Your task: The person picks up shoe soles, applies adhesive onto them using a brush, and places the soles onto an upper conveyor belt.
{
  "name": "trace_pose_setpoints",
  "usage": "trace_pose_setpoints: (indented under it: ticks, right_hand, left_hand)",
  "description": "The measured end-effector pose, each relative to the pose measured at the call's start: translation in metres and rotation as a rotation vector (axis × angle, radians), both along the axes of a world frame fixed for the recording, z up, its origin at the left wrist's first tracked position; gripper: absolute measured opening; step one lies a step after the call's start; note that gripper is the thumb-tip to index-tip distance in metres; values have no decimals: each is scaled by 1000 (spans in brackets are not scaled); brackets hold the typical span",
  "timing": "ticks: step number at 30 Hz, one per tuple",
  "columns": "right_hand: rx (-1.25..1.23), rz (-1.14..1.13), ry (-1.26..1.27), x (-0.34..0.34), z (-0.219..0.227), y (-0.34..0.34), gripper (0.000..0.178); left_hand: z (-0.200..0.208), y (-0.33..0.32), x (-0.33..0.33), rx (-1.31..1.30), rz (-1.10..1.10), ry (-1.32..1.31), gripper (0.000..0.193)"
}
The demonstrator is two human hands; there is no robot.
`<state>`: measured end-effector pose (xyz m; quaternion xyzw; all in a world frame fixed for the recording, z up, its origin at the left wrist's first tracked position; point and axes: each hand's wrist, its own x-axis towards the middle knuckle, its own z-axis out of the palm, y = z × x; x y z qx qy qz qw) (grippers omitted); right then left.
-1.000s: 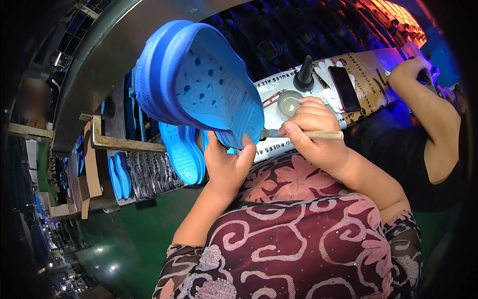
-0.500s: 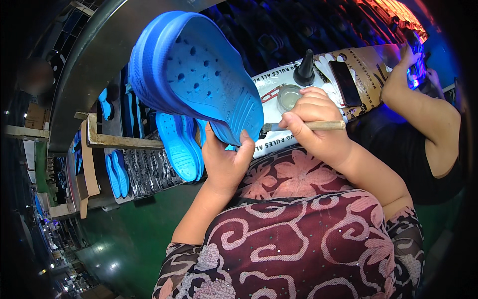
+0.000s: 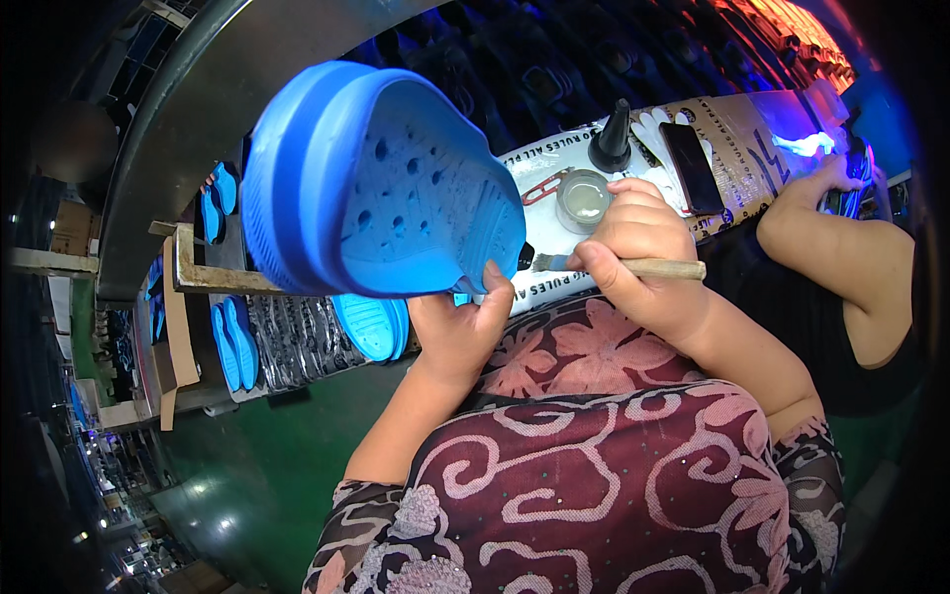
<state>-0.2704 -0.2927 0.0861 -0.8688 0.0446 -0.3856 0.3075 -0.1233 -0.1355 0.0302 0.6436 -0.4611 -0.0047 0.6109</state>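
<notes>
A big blue shoe sole, raised at the sides and dotted with holes, is gripped at its near end by my left hand, thumb on its inner face. My right hand is closed around a flat brush with a pale wooden handle. The brush's bristles point left, a short way from the sole's right edge. Just beyond my right fingers stands a clear round jar with pale contents. The fingers of my left hand behind the sole are hidden.
A black cone, red tool, white glove and dark phone lie on the covered bench. More blue soles rest to the left, near a metal frame. At right, a co-worker's arm reaches toward lit items.
The sole has come down slightly and tilted, covering more of the stacked soles. My right hand and the brush have shifted a little right and down, away from the sole's edge.
</notes>
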Motion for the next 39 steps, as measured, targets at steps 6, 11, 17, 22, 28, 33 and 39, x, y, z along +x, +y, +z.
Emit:
trace_pose_setpoints:
  ticks: [6,11,17,22,28,33,39]
  right_hand:
    - [41,25,-23,6,0,6,18]
    - [38,15,8,2,-1,3,19]
    - [70,-3,-39,5,1,6,18]
    - [-63,-77,-3,-4,7,3,18]
    - [72,-155,-71,-24,7,-17,21]
    - [131,-266,-76,-61,-9,-36,24]
    - [223,-456,-28,-100,-37,-57,28]
  left_hand:
    - [8,-9,-3,-54,-12,-89,37]
    - [11,-9,-3,-116,37,-121,23]
    - [20,-7,-2,-35,9,-156,17]
    - [22,0,3,176,-72,-226,58]
    - [59,-13,-1,-62,57,179,47]
    - [130,-12,9,263,-556,710,82]
    - [196,-170,-41,433,-1060,576,79]
